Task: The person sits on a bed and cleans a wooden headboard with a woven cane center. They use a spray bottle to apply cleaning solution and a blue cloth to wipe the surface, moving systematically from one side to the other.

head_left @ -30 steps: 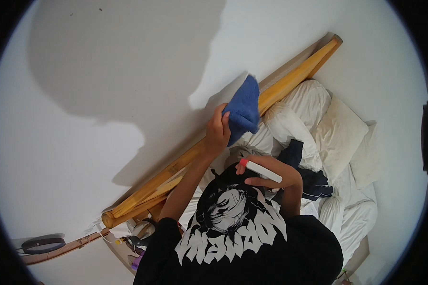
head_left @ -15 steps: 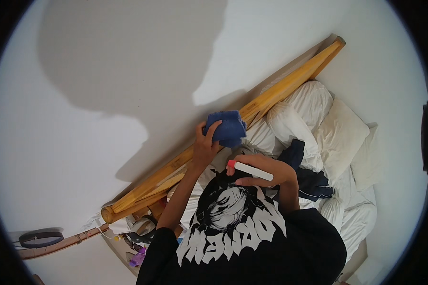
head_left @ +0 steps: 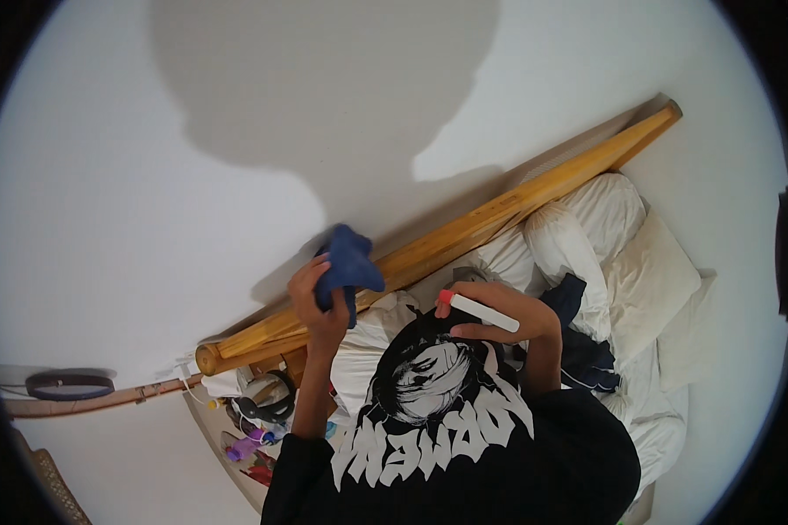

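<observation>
My left hand grips a folded blue cloth and holds it up near the white wall, just left of the wooden rail. The cloth's loose corners stick out above and to the right of my fingers. In front of my chest, my right hand is closed on a white marker with a red cap, or a similar capped tube. It slants across the fingers, its red end toward the left. My thumb lies below it, and the fingertips partly hide against my black shirt.
A long wooden rail runs diagonally along the wall. Behind it lie white bedding, a cream pillow and dark blue clothing. At lower left are black headphones, a purple item and a dark oval fixture.
My left hand has moved left and slightly down with the cloth, which now hangs more loosely folded. The right hand keeps its hold, while the whole view has shifted a little.
</observation>
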A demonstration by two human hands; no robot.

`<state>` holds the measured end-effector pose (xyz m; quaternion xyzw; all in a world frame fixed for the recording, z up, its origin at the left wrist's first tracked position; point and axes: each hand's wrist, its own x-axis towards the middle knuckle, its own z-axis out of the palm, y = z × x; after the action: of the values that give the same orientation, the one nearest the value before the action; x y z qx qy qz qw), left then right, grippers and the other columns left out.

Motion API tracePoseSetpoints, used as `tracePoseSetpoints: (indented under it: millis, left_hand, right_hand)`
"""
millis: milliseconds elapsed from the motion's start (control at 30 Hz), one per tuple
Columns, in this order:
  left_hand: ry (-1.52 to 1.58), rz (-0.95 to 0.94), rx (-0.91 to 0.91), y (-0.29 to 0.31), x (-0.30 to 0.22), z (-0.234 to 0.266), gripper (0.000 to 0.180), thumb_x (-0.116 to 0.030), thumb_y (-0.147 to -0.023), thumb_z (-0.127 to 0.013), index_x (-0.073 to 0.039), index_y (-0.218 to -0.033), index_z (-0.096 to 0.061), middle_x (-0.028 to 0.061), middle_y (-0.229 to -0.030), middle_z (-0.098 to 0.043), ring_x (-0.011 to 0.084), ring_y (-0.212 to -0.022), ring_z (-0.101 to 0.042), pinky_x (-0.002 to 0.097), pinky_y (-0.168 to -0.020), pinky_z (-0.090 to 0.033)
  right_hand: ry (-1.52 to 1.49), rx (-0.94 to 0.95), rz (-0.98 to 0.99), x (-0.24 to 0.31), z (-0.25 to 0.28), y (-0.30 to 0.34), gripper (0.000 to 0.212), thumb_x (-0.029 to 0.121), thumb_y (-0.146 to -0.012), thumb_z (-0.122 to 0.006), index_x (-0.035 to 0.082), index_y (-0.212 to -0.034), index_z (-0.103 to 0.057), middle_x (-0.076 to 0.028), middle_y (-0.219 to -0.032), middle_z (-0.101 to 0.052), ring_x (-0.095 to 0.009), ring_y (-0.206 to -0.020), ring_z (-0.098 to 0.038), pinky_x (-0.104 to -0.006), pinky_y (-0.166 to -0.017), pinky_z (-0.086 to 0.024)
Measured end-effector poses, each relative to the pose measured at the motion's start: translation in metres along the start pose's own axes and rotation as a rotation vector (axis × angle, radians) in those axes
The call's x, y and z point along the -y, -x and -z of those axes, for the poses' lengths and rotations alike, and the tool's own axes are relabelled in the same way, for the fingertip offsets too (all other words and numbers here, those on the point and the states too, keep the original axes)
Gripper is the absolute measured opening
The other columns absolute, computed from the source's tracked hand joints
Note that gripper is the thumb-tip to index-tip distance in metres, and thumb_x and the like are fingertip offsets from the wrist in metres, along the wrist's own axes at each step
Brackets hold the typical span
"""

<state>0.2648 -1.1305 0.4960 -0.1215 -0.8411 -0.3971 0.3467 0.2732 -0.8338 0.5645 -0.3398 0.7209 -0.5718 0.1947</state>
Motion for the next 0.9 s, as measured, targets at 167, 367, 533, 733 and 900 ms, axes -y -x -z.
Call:
tracePoseSetpoints:
  millis: [167, 367, 533, 733, 900]
  left_hand:
    - [-0.221, -0.145, 0.287, 0.023, 0.004, -0.055, 0.048, 0.000, -0.074, -0.063, -0.009, -0.121, -0.055, 0.0100, -0.117, -0.059, 0.0326, -0.106, -0.055, 0.0449, -0.094, -0.039]
    - [-0.178, -0.128, 0.446, 0.017, -0.001, -0.099, 0.042, -0.007, -0.081, -0.060, -0.010, -0.123, -0.054, 0.0093, -0.115, -0.058, 0.0303, -0.106, -0.053, 0.0456, -0.091, -0.040]
    - [-0.039, -0.231, 0.617, -0.019, -0.011, -0.147, 0.040, -0.008, -0.084, -0.057, -0.009, -0.123, -0.053, 0.0102, -0.115, -0.058, 0.0305, -0.106, -0.054, 0.0448, -0.092, -0.041]
    - [-0.014, -0.451, 0.676, -0.032, -0.056, -0.224, 0.038, -0.009, -0.084, -0.057, -0.007, -0.122, -0.052, 0.0141, -0.120, -0.056, 0.0340, -0.111, -0.052, 0.0437, -0.093, -0.042]
    - [0.076, -0.340, 0.611, -0.042, -0.068, -0.256, 0.043, -0.017, -0.082, -0.061, -0.006, -0.123, -0.052, 0.0153, -0.118, -0.057, 0.0358, -0.108, -0.054, 0.0447, -0.092, -0.044]
  right_hand:
    - [0.018, 0.069, -0.032, 0.006, -0.001, -0.004, 0.025, 0.019, -0.089, -0.067, 0.004, -0.106, -0.055, -0.008, -0.092, -0.063, -0.023, -0.080, -0.062, -0.0338, -0.073, -0.048]
    - [-0.021, -0.048, -0.010, 0.001, 0.006, 0.013, 0.026, 0.018, -0.089, -0.068, 0.004, -0.107, -0.055, -0.008, -0.097, -0.064, -0.023, -0.087, -0.063, -0.0332, -0.077, -0.048]
    - [-0.032, -0.074, -0.042, -0.010, 0.014, 0.025, 0.027, 0.017, -0.089, -0.067, 0.004, -0.109, -0.055, -0.009, -0.100, -0.064, -0.024, -0.092, -0.062, -0.0340, -0.080, -0.048]
    - [-0.066, -0.197, -0.049, -0.019, 0.022, 0.045, 0.027, 0.017, -0.089, -0.067, 0.004, -0.109, -0.055, -0.009, -0.101, -0.063, -0.025, -0.092, -0.062, -0.0342, -0.080, -0.048]
    - [-0.057, -0.181, -0.120, -0.018, 0.040, 0.054, 0.030, 0.012, -0.088, -0.068, 0.002, -0.113, -0.057, -0.008, -0.104, -0.064, -0.021, -0.097, -0.063, -0.0312, -0.084, -0.049]
